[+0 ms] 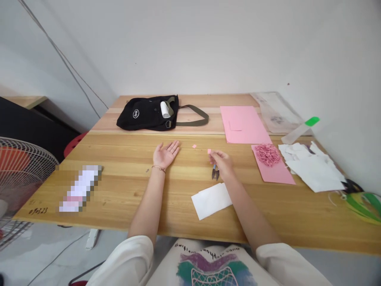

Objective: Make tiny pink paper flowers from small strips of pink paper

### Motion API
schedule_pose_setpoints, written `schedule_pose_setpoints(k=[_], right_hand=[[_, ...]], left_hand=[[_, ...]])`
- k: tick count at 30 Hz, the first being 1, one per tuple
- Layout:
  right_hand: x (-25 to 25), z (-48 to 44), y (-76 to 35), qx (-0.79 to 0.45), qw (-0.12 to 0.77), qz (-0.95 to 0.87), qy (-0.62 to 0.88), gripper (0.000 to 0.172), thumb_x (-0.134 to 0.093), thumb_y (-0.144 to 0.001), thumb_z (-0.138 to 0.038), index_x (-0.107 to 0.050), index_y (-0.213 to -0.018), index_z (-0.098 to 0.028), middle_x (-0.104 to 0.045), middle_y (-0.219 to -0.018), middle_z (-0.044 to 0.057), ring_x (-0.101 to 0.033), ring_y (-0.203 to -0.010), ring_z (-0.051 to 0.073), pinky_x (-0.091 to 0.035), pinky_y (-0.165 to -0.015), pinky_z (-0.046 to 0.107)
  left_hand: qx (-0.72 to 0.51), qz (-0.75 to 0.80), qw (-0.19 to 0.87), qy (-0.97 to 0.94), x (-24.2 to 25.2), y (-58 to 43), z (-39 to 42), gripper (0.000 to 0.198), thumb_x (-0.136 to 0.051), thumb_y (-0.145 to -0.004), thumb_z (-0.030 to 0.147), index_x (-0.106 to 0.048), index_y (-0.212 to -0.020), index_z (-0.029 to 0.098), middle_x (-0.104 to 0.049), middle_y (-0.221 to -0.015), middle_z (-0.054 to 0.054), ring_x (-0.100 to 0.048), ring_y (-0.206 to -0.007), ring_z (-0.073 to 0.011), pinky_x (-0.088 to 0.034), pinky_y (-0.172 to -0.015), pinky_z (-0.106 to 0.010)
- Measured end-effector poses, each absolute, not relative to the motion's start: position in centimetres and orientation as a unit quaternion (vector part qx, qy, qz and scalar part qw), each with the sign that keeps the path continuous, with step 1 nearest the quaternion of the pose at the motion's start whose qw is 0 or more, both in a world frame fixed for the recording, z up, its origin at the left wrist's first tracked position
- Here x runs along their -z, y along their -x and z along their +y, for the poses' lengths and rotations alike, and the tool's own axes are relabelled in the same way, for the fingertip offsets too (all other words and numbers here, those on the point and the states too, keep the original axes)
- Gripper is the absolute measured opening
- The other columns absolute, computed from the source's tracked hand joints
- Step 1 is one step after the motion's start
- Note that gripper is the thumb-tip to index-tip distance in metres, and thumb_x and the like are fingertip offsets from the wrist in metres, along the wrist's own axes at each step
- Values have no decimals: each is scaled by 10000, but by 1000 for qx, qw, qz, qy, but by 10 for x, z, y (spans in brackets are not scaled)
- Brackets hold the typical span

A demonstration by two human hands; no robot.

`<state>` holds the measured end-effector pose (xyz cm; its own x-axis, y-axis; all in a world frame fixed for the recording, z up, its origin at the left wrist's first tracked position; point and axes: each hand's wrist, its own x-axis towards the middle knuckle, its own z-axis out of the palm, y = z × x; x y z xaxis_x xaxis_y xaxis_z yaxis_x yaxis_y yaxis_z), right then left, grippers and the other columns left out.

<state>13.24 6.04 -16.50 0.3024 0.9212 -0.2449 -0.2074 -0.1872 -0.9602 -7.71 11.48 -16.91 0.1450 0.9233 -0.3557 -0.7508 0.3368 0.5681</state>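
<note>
My left hand (165,154) lies palm up on the wooden table (125,186), fingers stretched out, holding nothing. My right hand (222,163) is closed around small metal snips (215,173) and pinches a tiny pink paper piece (209,151) at its fingertips. Another tiny pink scrap (194,146) lies on the wood between the two hands. A white paper sheet (211,200) rests near the front edge under my right forearm.
A black bag (149,113) with an olive strap sits at the back. Pink sheets (242,124), a heap of pink shreds (268,154) on a pink sheet, and white paper scraps (315,167) lie to the right. A fan (18,167) stands at left.
</note>
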Motion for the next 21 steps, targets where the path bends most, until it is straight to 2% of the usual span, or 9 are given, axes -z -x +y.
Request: schedule_pose_setpoints(k=[4, 6, 7, 9, 11, 13, 17, 21], right_hand=[[162, 55, -133, -531, 544, -313, 570, 181, -634, -568, -320, -544, -521, -169, -530, -500, -32, -464, -427, 63, -375, -434, 196], [159, 50, -134, -539, 517, -336, 574, 200, -645, -571, -325, -543, -505, -167, -517, -471, -30, -454, -416, 65, -357, -417, 193], [157, 47, -135, -535, 497, -358, 582, 211, -645, -578, -333, -540, -501, -167, -507, -459, -32, -449, -415, 66, -353, -416, 193], [157, 42, -137, -510, 452, -421, 599, 224, -634, -597, -352, -536, -508, -171, -493, -454, -34, -447, -424, 72, -354, -427, 198], [156, 38, -139, -469, 409, -494, 607, 216, -612, -619, -356, -536, -527, -177, -497, -468, -32, -452, -439, 81, -352, -439, 206], [155, 35, -143, -417, 359, -566, 613, 181, -582, -642, -325, -539, -542, -181, -512, -484, -28, -457, -449, 90, -340, -443, 212], [148, 34, -148, -307, 249, -674, 624, 93, -533, -648, -200, -565, -562, -182, -569, -533, -13, -489, -500, 107, -326, -477, 224], [144, 34, -149, -258, 191, -729, 605, 89, -529, -667, -193, -595, -609, -182, -597, -591, -2, -501, -542, 110, -318, -497, 224]], left_hand=[[-559, 330, 731, -210, 158, 60, 103, 239, -345, -814, 322, -516, -849, 158, -607, -1040, -110, -575, -997, -185, -469, -806, -323], [-495, 385, 714, -310, 154, 45, 94, 215, -422, -782, 284, -554, -899, 160, -647, -933, -90, -620, -859, -173, -468, -772, -312], [-461, 423, 689, -367, 154, 37, 90, 201, -487, -748, 278, -576, -874, 149, -658, -869, -82, -627, -771, -163, -466, -752, -307], [-429, 492, 591, -475, 157, 23, 81, 162, -571, -682, 280, -600, -707, 122, -655, -742, -63, -595, -657, -140, -458, -714, -284], [-399, 508, 504, -573, 161, 13, 72, 162, -580, -672, 282, -618, -682, 125, -648, -708, -48, -576, -665, -138, -444, -690, -264], [-359, 492, 462, -645, 165, 8, 64, 174, -551, -698, 287, -639, -686, 137, -652, -704, -41, -570, -665, -138, -437, -664, -251], [-300, 466, 410, -724, 168, 5, 54, 177, -524, -723, 271, -658, -711, 157, -663, -717, -31, -566, -648, -132, -425, -632, -236], [-282, 456, 408, -739, 171, 7, 50, 160, -534, -715, 263, -651, -716, 153, -658, -699, -26, -549, -613, -119, -414, -601, -223]])
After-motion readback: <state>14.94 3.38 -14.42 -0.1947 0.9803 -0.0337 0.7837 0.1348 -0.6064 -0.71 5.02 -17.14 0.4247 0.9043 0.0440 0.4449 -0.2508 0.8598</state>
